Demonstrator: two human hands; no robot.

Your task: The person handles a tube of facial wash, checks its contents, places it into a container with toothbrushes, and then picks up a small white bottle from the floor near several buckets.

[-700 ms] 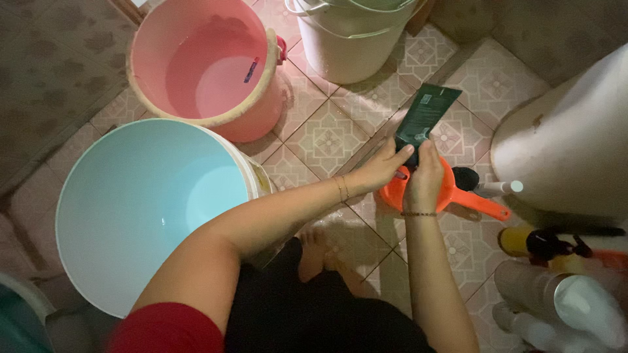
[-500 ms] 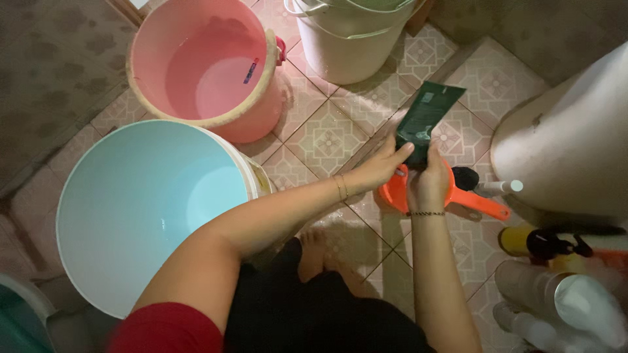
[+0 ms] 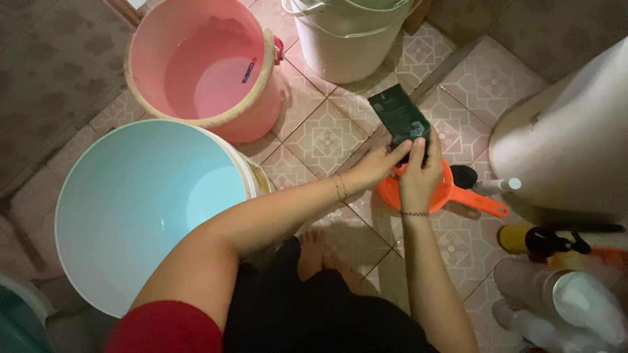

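Note:
Both of my hands hold a small dark green sachet [image 3: 398, 116] above an orange plastic dipper [image 3: 451, 193] that lies on the tiled floor. My left hand [image 3: 378, 163] grips the sachet's lower left edge. My right hand [image 3: 420, 175] pinches its lower right side. The sachet stands tilted, its top corner pointing away from me. The dipper's bowl is partly hidden under my hands, and its handle points to the right.
A large light blue basin [image 3: 140, 202] sits at the left. A pink bucket [image 3: 209, 65] holding some water stands behind it, with a white bucket [image 3: 347, 33] at the top. A white fixture [image 3: 569, 144] and several bottles [image 3: 562, 287] crowd the right side.
The sachet has tilted leftward and my hands have shifted a little on its lower edge. Everything else stays put.

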